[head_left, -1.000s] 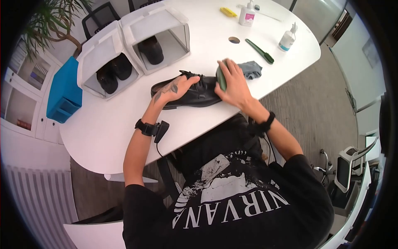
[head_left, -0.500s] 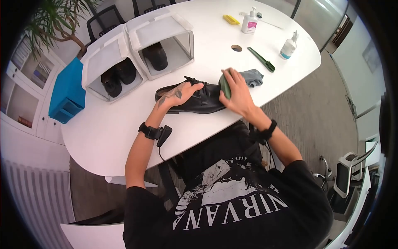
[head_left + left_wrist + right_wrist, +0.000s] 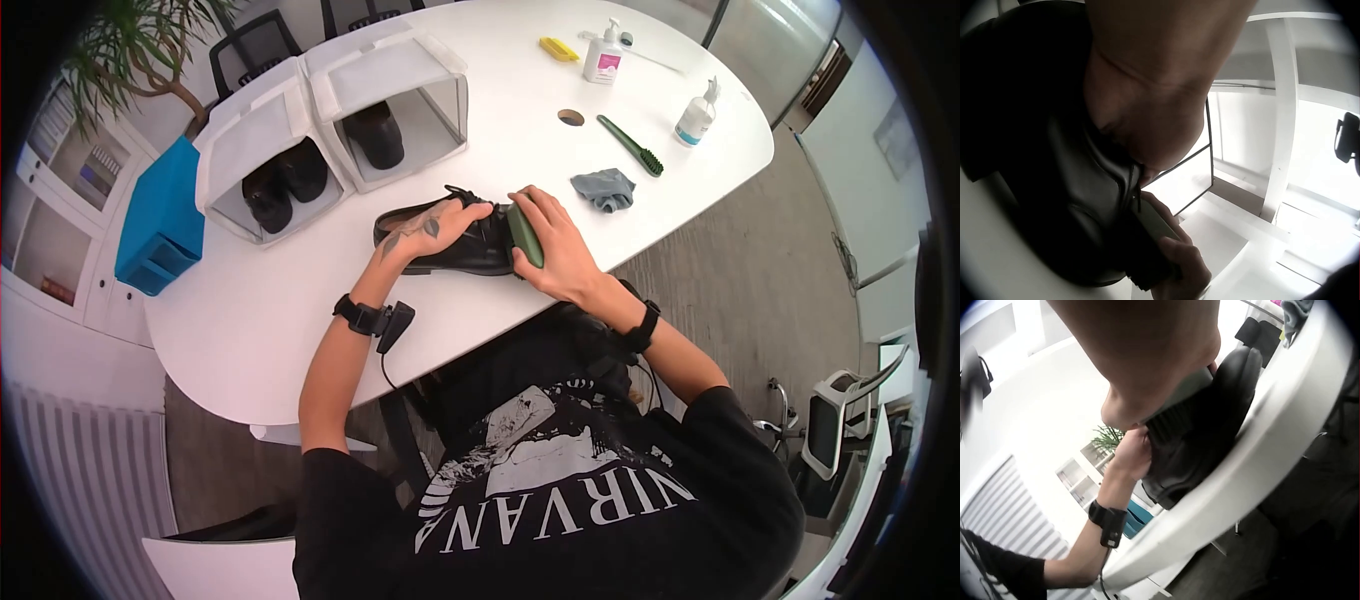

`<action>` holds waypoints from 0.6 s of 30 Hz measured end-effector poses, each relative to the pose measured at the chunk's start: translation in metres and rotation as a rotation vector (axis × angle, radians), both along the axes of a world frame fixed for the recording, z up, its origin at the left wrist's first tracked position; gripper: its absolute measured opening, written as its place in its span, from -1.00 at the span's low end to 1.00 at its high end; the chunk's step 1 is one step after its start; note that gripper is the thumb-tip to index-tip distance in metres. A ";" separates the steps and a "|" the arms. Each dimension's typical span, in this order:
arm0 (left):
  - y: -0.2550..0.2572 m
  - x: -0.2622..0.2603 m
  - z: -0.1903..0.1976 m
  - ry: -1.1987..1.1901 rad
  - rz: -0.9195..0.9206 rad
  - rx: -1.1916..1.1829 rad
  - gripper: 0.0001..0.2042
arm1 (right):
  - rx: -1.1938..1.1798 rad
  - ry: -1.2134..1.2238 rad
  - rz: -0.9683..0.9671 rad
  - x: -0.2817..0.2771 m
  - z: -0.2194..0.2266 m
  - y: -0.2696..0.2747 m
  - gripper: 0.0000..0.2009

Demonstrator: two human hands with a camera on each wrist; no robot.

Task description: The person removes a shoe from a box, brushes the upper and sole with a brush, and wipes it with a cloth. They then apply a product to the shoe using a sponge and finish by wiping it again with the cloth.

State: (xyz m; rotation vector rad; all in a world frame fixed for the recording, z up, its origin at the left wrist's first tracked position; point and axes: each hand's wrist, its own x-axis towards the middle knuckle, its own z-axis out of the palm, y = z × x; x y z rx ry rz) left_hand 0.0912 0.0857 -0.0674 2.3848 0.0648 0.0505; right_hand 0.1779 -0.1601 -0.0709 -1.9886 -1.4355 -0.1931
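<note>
A black lace-up shoe (image 3: 455, 258) lies on its sole on the white table, its toe to the right in the head view. The left hand (image 3: 436, 226) grips it around the laces, fingers hidden over the far side. In the right hand (image 3: 562, 245) is a green-backed brush (image 3: 524, 236), pinched between thumb and fingers, its dark bristles against the front part of the shoe. The left wrist view shows the brush (image 3: 1161, 226) beside the glossy shoe (image 3: 1094, 181); in the right wrist view its bristles (image 3: 1171, 424) touch the leather.
Right of the shoe lies a grey cloth (image 3: 604, 189). Farther back are a long green brush (image 3: 632, 146), a spray bottle (image 3: 694, 122), a pump bottle (image 3: 603, 62) and a yellow object (image 3: 558, 48). Two white boxes (image 3: 385, 62) with dark shoes and a blue box (image 3: 160, 215) stand left.
The right hand has moved the brush left along the shoe, from the toe toward the laces, uncovering more of the grey cloth. The left hand keeps its grip on the shoe.
</note>
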 end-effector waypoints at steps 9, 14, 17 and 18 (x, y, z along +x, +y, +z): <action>0.000 -0.004 0.016 0.083 -0.095 0.146 -0.62 | 0.055 -0.090 -0.129 0.028 -0.002 0.047 -0.31; 0.005 0.004 0.013 0.105 -0.007 0.032 -0.49 | -0.023 -0.179 0.002 -0.017 0.005 -0.006 -0.23; -0.005 0.001 0.008 0.138 0.191 -0.121 -0.32 | 0.003 -0.250 -0.014 -0.008 0.005 0.005 -0.24; -0.005 -0.001 0.010 0.147 0.154 -0.117 -0.32 | 0.027 -0.261 -0.084 0.008 0.005 0.018 -0.26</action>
